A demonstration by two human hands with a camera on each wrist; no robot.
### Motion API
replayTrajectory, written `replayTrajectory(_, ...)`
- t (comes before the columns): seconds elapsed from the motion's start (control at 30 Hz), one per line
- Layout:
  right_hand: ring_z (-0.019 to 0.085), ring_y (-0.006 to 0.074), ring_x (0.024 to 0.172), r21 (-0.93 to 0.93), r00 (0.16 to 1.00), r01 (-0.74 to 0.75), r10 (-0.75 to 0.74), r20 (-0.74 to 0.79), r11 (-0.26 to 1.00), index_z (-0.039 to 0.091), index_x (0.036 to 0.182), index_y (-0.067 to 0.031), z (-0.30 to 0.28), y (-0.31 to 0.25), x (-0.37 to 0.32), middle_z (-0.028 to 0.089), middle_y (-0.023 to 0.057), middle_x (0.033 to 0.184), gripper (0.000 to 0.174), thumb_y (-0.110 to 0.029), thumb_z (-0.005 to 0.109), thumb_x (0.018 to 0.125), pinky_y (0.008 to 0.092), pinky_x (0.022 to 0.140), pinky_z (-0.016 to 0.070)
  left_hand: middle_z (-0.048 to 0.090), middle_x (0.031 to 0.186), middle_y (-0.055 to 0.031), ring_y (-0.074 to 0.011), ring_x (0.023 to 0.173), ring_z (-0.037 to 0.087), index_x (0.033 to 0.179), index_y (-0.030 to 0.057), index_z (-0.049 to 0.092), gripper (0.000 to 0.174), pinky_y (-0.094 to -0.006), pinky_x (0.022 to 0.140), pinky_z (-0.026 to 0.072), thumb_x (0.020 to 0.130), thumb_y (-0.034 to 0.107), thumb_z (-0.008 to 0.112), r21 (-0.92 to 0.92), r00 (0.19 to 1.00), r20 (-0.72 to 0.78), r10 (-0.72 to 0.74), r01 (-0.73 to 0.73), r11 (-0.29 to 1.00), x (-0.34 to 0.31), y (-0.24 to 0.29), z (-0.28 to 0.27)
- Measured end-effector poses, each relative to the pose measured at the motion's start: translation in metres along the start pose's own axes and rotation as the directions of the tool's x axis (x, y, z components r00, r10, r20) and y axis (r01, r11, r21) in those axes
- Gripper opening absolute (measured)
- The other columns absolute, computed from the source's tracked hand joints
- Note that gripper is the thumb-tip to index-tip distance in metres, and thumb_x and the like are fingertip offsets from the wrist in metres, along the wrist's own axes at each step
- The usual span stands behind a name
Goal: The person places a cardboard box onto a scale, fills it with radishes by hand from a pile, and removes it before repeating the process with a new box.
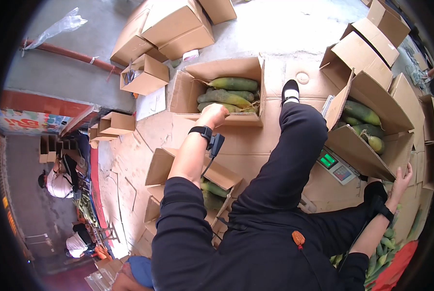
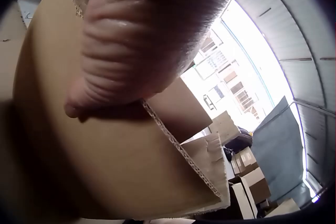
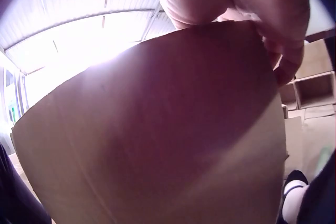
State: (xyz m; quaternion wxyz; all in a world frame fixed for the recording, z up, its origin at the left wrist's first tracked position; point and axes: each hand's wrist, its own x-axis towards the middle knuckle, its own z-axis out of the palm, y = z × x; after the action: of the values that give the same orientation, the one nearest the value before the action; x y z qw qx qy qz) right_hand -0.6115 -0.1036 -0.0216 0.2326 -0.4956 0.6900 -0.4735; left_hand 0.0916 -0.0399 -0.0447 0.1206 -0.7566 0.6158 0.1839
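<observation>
My left hand [image 1: 214,116] grips the near wall of an open cardboard box [image 1: 183,92]. Long green vegetables [image 1: 234,84] lie inside it. The left wrist view has the thumb pressed on the outer face of the cardboard [image 2: 105,161], the fingers hidden beyond the edge. On the right, my right hand [image 1: 401,183] holds the corner of a raised flap [image 1: 360,151] on a second open box, also with long green vegetables [image 1: 361,112] in it. Fingers curl round that flap [image 3: 157,129] in the right wrist view. A digital scale [image 1: 338,167] with a lit green display shows beside this second box.
A third box [image 1: 161,167] with green vegetables stands under my left arm. My bent leg [image 1: 285,155] lies between the boxes. Cardboard boxes [image 1: 178,26] stand at the back, more [image 1: 360,53] at the far right. Loose green vegetables [image 1: 379,254] lie at lower right. Other people [image 1: 61,179] are at left.
</observation>
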Motion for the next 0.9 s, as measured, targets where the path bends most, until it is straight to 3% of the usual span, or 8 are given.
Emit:
replayTrajectory(0.07, 0.037, 0.0237, 0.127, 0.031, 1.000, -0.018, 0.019, -0.007, 0.999, 0.041, 0.130, -0.0007, 0.000, 0.002, 0.000, 0.041, 0.0138, 0.134, 0.045, -0.008, 0.055, 0.088, 0.0350, 0.105, 0.0279, 0.066, 0.094, -0.0132, -0.0301, 0.090, 0.063, 0.098, 0.0214, 0.070, 0.030, -0.0370, 0.079, 0.0502, 0.074, 0.008, 0.058, 0.055, 0.999, -0.018, 0.040, -0.039, 0.998, -0.009, -0.001, 0.003)
replayTrajectory(0.13, 0.037, 0.0235, 0.127, 0.011, 1.000, -0.011, 0.011, -0.007, 1.000, 0.041, 0.130, -0.0011, -0.001, 0.003, 0.001, 0.042, 0.0135, 0.134, 0.045, -0.007, 0.055, 0.088, 0.0348, 0.105, 0.0280, 0.067, 0.092, -0.0129, -0.0293, 0.089, 0.063, 0.095, 0.0217, 0.071, 0.028, -0.0373, 0.079, 0.0502, 0.073, 0.009, 0.060, -0.077, 0.995, -0.100, 0.019, -0.027, 0.997, -0.021, -0.001, 0.008)
replayTrajectory(0.43, 0.036, 0.0230, 0.128, 0.027, 1.000, 0.000, 0.000, -0.010, 1.000, 0.042, 0.130, -0.0026, 0.001, 0.001, -0.002, 0.041, 0.0125, 0.135, 0.045, -0.007, 0.056, 0.087, 0.0340, 0.106, 0.0273, 0.067, 0.090, -0.0111, -0.0287, 0.089, 0.063, 0.092, 0.0205, 0.072, 0.026, -0.0383, 0.080, 0.0507, 0.071, 0.008, 0.062, -0.100, 0.989, -0.100, 0.110, -0.120, 0.988, -0.079, -0.020, 0.037)
replayTrajectory(0.53, 0.037, 0.0230, 0.127, 0.019, 1.000, 0.001, 0.000, -0.019, 1.000, 0.042, 0.130, -0.0025, 0.001, 0.002, -0.001, 0.041, 0.0125, 0.135, 0.045, -0.007, 0.055, 0.087, 0.0338, 0.106, 0.0276, 0.067, 0.089, -0.0126, -0.0291, 0.088, 0.064, 0.095, 0.0181, 0.072, 0.033, -0.0388, 0.078, 0.0509, 0.072, 0.002, 0.055, -0.074, 0.983, -0.046, 0.179, -0.182, 0.980, -0.113, -0.021, 0.045)
replayTrajectory(0.67, 0.039, 0.0225, 0.125, 0.000, 1.000, 0.013, -0.013, -0.025, 1.000, 0.042, 0.129, -0.0024, -0.001, 0.011, 0.006, 0.042, 0.0125, 0.134, 0.044, -0.006, 0.055, 0.087, 0.0333, 0.104, 0.0302, 0.067, 0.089, -0.0140, -0.0295, 0.087, 0.065, 0.097, 0.0181, 0.071, 0.033, -0.0389, 0.078, 0.0513, 0.071, 0.002, 0.060, -0.058, 0.973, 0.085, 0.213, -0.208, 0.976, -0.158, -0.027, 0.046)
replayTrajectory(0.77, 0.040, 0.0218, 0.123, 0.059, 1.000, -0.018, 0.018, -0.003, 0.998, 0.042, 0.129, -0.0020, -0.001, 0.014, 0.009, 0.042, 0.0128, 0.133, 0.044, -0.006, 0.055, 0.087, 0.0330, 0.103, 0.0320, 0.067, 0.089, -0.0127, -0.0292, 0.088, 0.065, 0.094, 0.0168, 0.071, 0.021, -0.0396, 0.078, 0.0515, 0.078, 0.011, 0.058, 0.005, 0.959, 0.238, 0.151, -0.157, 0.988, -0.180, -0.029, 0.043)
replayTrajectory(0.9, 0.041, 0.0213, 0.122, 0.033, 1.000, -0.006, 0.006, 0.004, 0.999, 0.042, 0.129, -0.0016, -0.003, 0.011, 0.006, 0.043, 0.0132, 0.132, 0.044, -0.006, 0.055, 0.087, 0.0331, 0.102, 0.0327, 0.067, 0.088, -0.0117, -0.0291, 0.087, 0.065, 0.089, 0.0137, 0.071, 0.017, -0.0400, 0.078, 0.0517, 0.080, 0.015, 0.057, 0.099, 0.938, 0.275, 0.213, -0.248, 0.964, -0.182, -0.023, 0.047)
